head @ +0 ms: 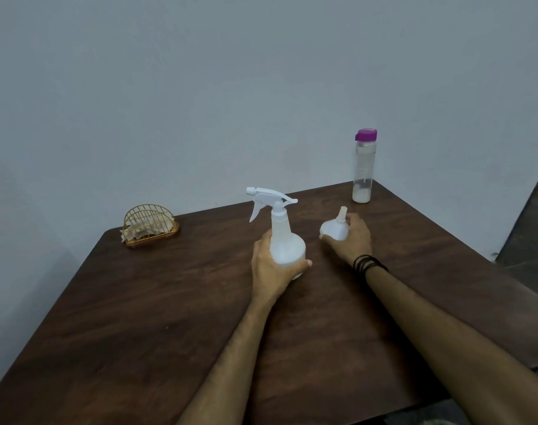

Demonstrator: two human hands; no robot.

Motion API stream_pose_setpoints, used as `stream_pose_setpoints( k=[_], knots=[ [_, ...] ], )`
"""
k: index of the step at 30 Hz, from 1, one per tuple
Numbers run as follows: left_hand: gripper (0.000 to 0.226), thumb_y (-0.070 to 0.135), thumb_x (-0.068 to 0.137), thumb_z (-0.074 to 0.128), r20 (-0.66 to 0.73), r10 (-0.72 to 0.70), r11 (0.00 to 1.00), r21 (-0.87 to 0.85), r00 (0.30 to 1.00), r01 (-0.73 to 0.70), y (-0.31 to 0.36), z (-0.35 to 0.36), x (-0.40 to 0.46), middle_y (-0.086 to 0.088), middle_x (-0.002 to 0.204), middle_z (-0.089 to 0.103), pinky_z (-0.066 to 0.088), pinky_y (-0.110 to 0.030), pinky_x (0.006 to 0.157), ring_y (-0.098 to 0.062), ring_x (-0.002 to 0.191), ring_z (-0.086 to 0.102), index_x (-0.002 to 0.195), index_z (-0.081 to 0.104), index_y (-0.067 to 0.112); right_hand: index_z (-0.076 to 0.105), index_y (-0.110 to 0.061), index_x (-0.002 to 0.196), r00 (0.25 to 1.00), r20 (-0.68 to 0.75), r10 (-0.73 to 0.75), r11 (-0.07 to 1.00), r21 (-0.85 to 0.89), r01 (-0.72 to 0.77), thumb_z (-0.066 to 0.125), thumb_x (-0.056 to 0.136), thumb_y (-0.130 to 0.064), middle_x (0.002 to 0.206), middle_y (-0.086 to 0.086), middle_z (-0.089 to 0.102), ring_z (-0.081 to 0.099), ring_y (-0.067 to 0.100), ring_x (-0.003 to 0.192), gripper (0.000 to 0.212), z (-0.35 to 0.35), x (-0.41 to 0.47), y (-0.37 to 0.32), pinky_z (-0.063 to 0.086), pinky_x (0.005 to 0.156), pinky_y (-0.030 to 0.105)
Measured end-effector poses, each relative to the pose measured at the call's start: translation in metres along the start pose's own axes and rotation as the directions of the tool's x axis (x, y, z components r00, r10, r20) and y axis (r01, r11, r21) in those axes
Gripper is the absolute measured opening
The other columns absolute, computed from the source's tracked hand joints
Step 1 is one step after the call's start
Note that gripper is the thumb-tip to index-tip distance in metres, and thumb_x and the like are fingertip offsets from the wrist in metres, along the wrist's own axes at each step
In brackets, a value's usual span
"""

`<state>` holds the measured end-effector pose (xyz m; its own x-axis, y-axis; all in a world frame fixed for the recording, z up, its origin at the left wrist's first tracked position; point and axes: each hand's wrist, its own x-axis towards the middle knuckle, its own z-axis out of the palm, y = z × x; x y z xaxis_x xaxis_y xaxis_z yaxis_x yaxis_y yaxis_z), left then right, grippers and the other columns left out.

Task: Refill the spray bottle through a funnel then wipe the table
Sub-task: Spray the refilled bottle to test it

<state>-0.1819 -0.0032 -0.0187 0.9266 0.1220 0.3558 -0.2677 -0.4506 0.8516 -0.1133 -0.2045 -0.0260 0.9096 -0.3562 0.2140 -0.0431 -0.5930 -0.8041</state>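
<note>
The left hand grips the bottle low on its belly; it is probably light and slick (likely near empty). Just beside it, the right hand holds the funnel, a thin light plastic piece best held by its bowl.

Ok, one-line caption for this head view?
Left hand grips spray bottle, right hand holds funnel, on wooden table.

No text, label, brand or number can be read here. The clear bottle with the purple cap carries a faint vertical mark on its side, too small and blurred to make out. The white spray bottle and the white funnel show plain surfaces with no print.
</note>
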Motion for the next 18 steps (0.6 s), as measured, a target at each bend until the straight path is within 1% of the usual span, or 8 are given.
stream_pose_setpoints(
  k=[2,4,7,9,12,16,18],
  knots=[
    [0.097,0.036,0.053,0.096,0.009,-0.003,1.0,-0.004,1.0,0.003,-0.002,0.002,0.003,0.019,0.119,0.046,0.042,-0.025,0.097,-0.005,0.116,0.046,0.137,0.047,0.031,0.049,-0.013,0.128,1.0,-0.022,0.002,1.0,0.022,-0.002,0.087,0.066,-0.04,0.126,0.01,0.056,0.056,0.026,0.116,0.078,0.008,0.021,-0.004,0.049,0.098,0.039],
    [0.098,0.036,0.053,0.096,0.015,0.003,1.0,-0.002,1.0,-0.003,-0.005,0.003,0.004,0.018,0.12,0.047,0.043,-0.026,0.098,-0.005,0.117,0.047,0.137,0.046,0.032,0.048,-0.01,0.129,0.999,-0.037,-0.004,0.999,0.032,0.006,0.086,0.068,-0.041,0.125,0.011,0.055,0.055,0.027,0.117,0.078,0.016,0.043,-0.007,0.049,0.099,0.041],
    [0.098,0.039,0.052,0.096,0.017,0.024,1.0,0.003,1.0,-0.024,-0.01,0.003,0.005,0.017,0.123,0.049,0.045,-0.028,0.099,-0.006,0.118,0.048,0.137,0.046,0.034,0.046,-0.005,0.129,0.998,-0.053,-0.038,0.999,0.009,0.039,0.083,0.072,-0.039,0.125,0.013,0.054,0.054,0.03,0.117,0.077,0.027,0.073,-0.011,0.048,0.099,0.044],
    [0.098,0.041,0.052,0.096,0.017,0.031,1.0,0.005,0.999,-0.031,-0.012,0.004,0.006,0.016,0.126,0.049,0.045,-0.025,0.099,-0.003,0.117,0.047,0.135,0.044,0.038,0.043,-0.005,0.132,0.998,-0.019,-0.056,0.998,-0.032,0.056,0.081,0.073,-0.041,0.127,0.014,0.052,0.053,0.03,0.118,0.079,0.035,0.091,-0.013,0.047,0.099,0.043],
    [0.1,0.043,0.052,0.096,0.014,0.039,0.999,0.012,0.999,-0.039,-0.013,0.005,0.007,0.015,0.128,0.049,0.043,-0.022,0.098,0.001,0.117,0.046,0.136,0.042,0.039,0.04,-0.005,0.136,0.998,0.023,-0.067,0.993,-0.091,0.068,0.077,0.074,-0.045,0.129,0.014,0.05,0.052,0.031,0.119,0.083,0.046,0.118,-0.011,0.046,0.1,0.044],
    [0.1,0.045,0.053,0.095,0.033,0.029,0.999,0.022,0.999,-0.029,-0.014,0.006,0.01,0.017,0.129,0.047,0.04,-0.016,0.096,0.004,0.117,0.044,0.133,0.035,0.045,0.043,-0.005,0.133,0.994,0.091,-0.055,0.991,-0.119,0.065,0.078,0.077,-0.041,0.132,0.015,0.051,0.051,0.034,0.122,0.075,0.052,0.134,-0.009,0.041,0.105,0.049],
    [0.1,0.047,0.053,0.094,0.035,0.024,0.999,0.033,0.999,-0.025,-0.015,0.006,0.01,0.019,0.128,0.046,0.037,-0.011,0.093,0.01,0.116,0.043,0.132,0.033,0.048,0.043,-0.005,0.133,0.993,0.113,-0.048,0.984,-0.163,0.066,0.076,0.079,-0.042,0.134,0.015,0.051,0.05,0.035,0.125,0.074,0.054,0.137,-0.007,0.04,0.106,0.048]
  ],
)
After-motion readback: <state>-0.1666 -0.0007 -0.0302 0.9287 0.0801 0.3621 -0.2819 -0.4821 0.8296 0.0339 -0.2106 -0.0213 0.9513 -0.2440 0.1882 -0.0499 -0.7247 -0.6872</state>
